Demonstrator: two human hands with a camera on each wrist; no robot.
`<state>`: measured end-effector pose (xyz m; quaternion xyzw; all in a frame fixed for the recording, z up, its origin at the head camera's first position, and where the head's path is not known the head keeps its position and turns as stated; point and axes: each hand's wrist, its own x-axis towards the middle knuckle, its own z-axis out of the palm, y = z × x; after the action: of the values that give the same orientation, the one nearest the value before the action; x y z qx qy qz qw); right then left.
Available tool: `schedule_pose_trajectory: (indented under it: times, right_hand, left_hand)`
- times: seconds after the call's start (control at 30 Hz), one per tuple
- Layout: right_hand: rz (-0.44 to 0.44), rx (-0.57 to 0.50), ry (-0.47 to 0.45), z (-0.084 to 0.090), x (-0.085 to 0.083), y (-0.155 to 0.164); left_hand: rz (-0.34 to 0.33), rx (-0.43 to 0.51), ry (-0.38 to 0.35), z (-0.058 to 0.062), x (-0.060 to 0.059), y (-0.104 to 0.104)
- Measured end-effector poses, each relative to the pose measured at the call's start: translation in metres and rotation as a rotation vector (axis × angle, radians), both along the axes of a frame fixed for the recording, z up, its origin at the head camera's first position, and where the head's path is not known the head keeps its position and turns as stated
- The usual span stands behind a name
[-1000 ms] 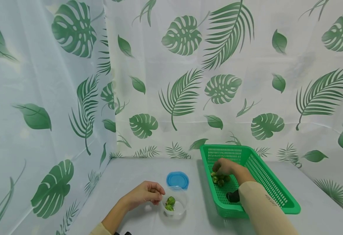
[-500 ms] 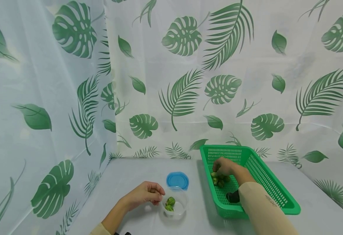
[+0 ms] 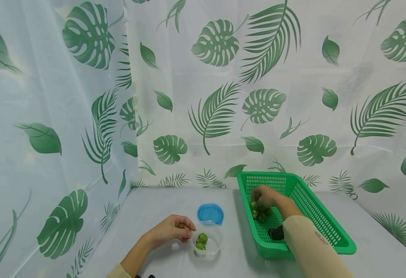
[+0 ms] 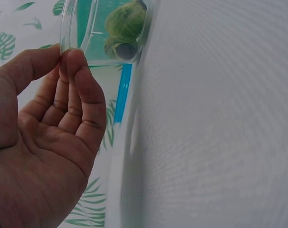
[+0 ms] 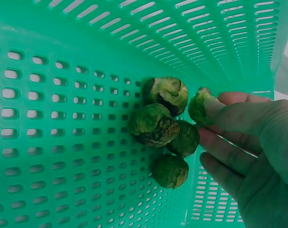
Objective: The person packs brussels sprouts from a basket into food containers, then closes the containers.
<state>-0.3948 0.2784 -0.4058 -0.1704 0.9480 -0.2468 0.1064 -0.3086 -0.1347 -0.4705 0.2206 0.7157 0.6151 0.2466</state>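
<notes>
Right hand (image 3: 266, 196) lifted, pinching sprout (image 5: 201, 107)

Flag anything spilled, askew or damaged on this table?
Nothing stands out. The clear container sits upright with two sprouts inside, its blue lid flat behind it. The left hand touches the container's rim. The right hand pinches a sprout inside the green basket, where four sprouts lie clustered.
</notes>
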Motion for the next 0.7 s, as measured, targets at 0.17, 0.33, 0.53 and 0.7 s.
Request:
schedule_pose_trajectory:
  times: [0.17, 0.33, 0.53, 0.7]
  right_hand:
    - [-0.011, -0.016, 0.016, -0.0002, 0.0010, -0.0003]
    - [-0.023, -0.041, 0.024, -0.0012, 0.0013, -0.0006]
    - [-0.026, -0.056, 0.044, -0.0027, 0.0009, -0.0004]
    - [-0.027, -0.069, 0.057, -0.0023, 0.0002, -0.0002]
  left_hand:
    - [0.001, -0.002, 0.000, -0.0006, -0.0004, 0.0000]
    - [-0.003, -0.001, 0.004, -0.0009, -0.0004, 0.0001]
    - [-0.008, 0.008, -0.001, -0.0015, -0.0008, -0.0003]
    - [-0.008, 0.008, -0.003, -0.0014, -0.0015, -0.0005]
